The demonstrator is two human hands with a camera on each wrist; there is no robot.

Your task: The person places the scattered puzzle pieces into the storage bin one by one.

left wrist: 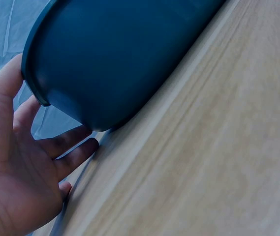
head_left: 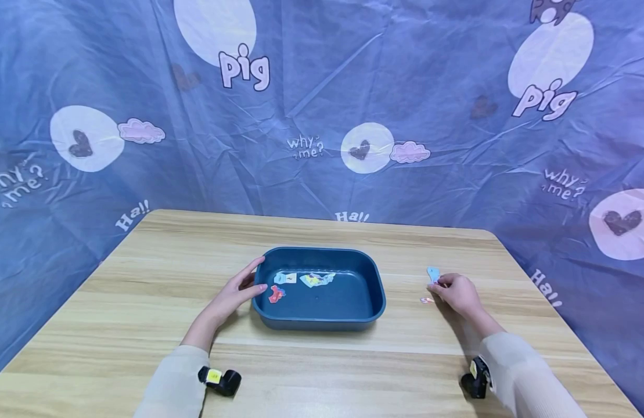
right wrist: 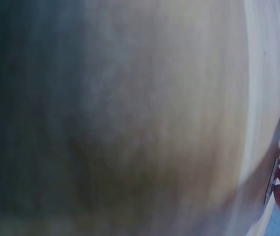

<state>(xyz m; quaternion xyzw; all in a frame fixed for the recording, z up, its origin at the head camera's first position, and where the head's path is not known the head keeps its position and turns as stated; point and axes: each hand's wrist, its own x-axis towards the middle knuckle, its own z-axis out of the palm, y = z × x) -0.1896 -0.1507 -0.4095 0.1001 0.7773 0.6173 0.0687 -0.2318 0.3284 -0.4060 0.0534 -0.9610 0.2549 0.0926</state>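
Observation:
A dark blue rectangular tub (head_left: 322, 320) stands on the table, and my left hand (head_left: 233, 296) holds its left end. The thumb lies over the rim, while the other fingers spread along the outer wall, as the tub's side (left wrist: 110, 59) shows in the left wrist view. Inside lie a red puzzle piece (head_left: 276, 295) and several pale blue and yellow pieces (head_left: 317, 280). Right of the tub, my right hand (head_left: 459, 294) pinches a light blue puzzle piece (head_left: 432, 273) at the tabletop. Another small, reddish-white piece (head_left: 426, 300) lies just below those fingertips.
The wooden table (head_left: 322, 371) reaches back to a blue printed cloth (head_left: 322, 116) hanging behind and at both sides. A black wrist camera (head_left: 222, 380) sits on the left sleeve, another camera (head_left: 475, 378) on the right.

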